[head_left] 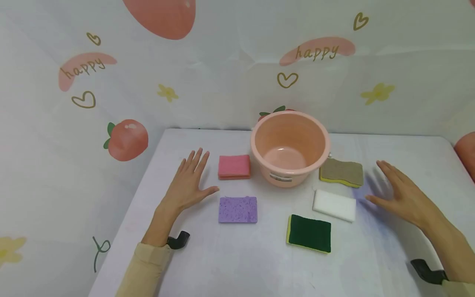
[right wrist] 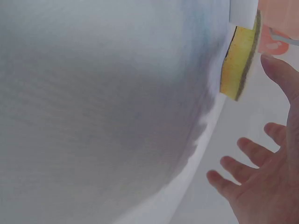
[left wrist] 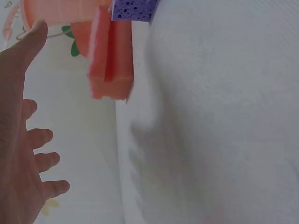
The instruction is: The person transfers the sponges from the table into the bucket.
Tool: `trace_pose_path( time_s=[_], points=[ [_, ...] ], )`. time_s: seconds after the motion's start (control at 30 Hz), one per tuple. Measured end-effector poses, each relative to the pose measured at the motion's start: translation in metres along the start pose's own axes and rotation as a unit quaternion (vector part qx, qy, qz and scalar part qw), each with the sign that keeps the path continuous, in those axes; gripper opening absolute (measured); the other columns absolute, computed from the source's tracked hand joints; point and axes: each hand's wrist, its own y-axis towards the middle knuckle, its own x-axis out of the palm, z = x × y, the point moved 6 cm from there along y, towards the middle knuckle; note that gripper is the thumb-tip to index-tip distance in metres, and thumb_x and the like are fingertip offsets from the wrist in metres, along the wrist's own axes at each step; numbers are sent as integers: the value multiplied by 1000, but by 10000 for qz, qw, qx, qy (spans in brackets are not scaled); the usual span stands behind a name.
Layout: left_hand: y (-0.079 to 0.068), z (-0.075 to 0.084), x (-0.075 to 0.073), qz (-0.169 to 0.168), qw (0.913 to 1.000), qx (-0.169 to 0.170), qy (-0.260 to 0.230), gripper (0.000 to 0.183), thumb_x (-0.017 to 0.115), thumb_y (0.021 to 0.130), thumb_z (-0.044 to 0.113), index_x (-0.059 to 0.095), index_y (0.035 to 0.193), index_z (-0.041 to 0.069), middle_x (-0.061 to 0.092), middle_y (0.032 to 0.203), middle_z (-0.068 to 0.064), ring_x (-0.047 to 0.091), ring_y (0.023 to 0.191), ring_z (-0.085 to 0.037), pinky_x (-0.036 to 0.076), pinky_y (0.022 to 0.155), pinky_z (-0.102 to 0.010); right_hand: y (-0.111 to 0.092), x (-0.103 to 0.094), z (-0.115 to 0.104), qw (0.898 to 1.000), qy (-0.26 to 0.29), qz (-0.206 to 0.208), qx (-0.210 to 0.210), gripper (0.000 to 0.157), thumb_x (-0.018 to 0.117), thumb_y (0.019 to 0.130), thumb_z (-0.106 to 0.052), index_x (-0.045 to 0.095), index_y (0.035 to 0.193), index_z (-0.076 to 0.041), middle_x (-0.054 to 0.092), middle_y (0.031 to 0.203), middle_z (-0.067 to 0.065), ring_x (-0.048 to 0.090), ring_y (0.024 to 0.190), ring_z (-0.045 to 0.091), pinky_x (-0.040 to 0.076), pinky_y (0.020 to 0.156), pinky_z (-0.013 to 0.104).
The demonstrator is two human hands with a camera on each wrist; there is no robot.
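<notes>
My left hand (head_left: 189, 181) is held over the left of the table, fingers straight and thumb out, holding nothing. Nearest to it are a pink sponge (head_left: 234, 166) and a purple sponge (head_left: 238, 210), both lying flat. On the other side my right hand (head_left: 404, 198) hovers with fingers extended and casts a shadow. Beside it lie a grey-brown and yellow sponge (head_left: 341, 172) and a white sponge (head_left: 334, 205). A green and yellow scouring sponge (head_left: 309, 234) sits nearer the front. Behind them stands a pink plastic basin (head_left: 285, 165), with bare inside.
The white table (head_left: 237, 264) ends at a back edge against a printed cloth (head_left: 222, 82) with strawberries, hearts and flowers. A black strap end (head_left: 179, 240) sticks out at the left wrist, another black strap end (head_left: 428, 271) at the right.
</notes>
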Motion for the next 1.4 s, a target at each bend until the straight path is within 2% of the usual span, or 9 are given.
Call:
trace_pose_path(
  time_s=[0.23, 0.47, 0.63, 0.87, 0.97, 1.07, 1.17, 1.3, 1.4],
  points=[
    [14, 12, -7, 197, 9987, 348, -308, 104, 54, 71, 72, 6, 148, 21, 10, 152, -5, 12, 137, -28, 17, 108, -50, 7, -3, -5, 9998, 149, 69, -83, 100, 80, 68, -29, 19, 146, -20, 26, 142, 24, 25, 127, 46, 17, 98, 65],
    [29, 25, -11, 408, 9936, 651, -833, 105, 61, 68, 68, 10, 148, 20, 12, 151, 0, 18, 136, -23, 23, 107, -45, 16, -2, -10, 9995, 318, -65, 37, 97, 79, 69, -29, 21, 146, -23, 36, 135, 24, 45, 103, 44, 38, 76, 61],
    [39, 34, -11, 396, 9898, 624, -1215, 103, 60, 70, 67, 10, 147, 22, 12, 151, 3, 21, 134, -19, 29, 104, -43, 22, 0, -7, 9991, 401, -126, 83, 95, 79, 70, -28, 22, 146, -20, 37, 134, 24, 45, 102, 45, 38, 77, 59],
    [49, 45, -13, 504, 9860, 779, -1383, 100, 62, 71, 63, 13, 147, 21, 18, 150, 1, 22, 134, -16, 31, 104, -40, 32, 2, -6, 9990, 416, -132, -132, 95, 81, 68, -22, 25, 145, -19, 39, 134, 22, 46, 104, 41, 40, 76, 54],
    [53, 47, -14, 412, 9842, 714, -1565, 98, 61, 72, 64, 13, 147, 23, 18, 149, 6, 22, 134, -14, 31, 104, -41, 37, 2, -7, 9984, 502, -127, -226, 93, 81, 68, -21, 27, 144, -21, 39, 136, 18, 45, 107, 39, 40, 78, 46],
    [57, 50, -13, 266, 9821, 614, -1763, 96, 57, 73, 67, 13, 147, 25, 16, 148, 13, 22, 133, -12, 31, 103, -41, 42, 2, -7, 9971, 652, -99, -369, 92, 81, 68, -18, 29, 143, -22, 39, 137, 15, 44, 112, 30, 40, 85, 25],
    [63, 55, -13, 156, 9782, 588, -1987, 97, 63, 72, 63, 13, 147, 26, 17, 148, 15, 22, 133, -12, 30, 104, -42, 46, 5, -7, 9959, 776, -102, -464, 89, 81, 68, -17, 31, 142, -21, 40, 137, 13, 42, 115, 25, 29, 79, 2],
    [70, 59, -12, -57, 9735, 518, -2227, 97, 69, 73, 53, 10, 146, 31, 22, 147, 12, 23, 133, -12, 29, 104, -44, 50, 11, -7, 9957, 829, -206, -363, 87, 80, 70, -19, 32, 142, -18, 41, 136, 14, 42, 114, 32, 27, 79, -1],
    [74, 60, -11, -159, 9697, 506, -2384, 93, 66, 76, 52, 8, 146, 32, 28, 145, 8, 27, 131, -11, 31, 102, -46, 52, 14, -7, 9953, 888, -261, -286, 86, 80, 70, -20, 33, 142, -15, 42, 136, 15, 42, 114, 34, 26, 78, -2]
  ],
)
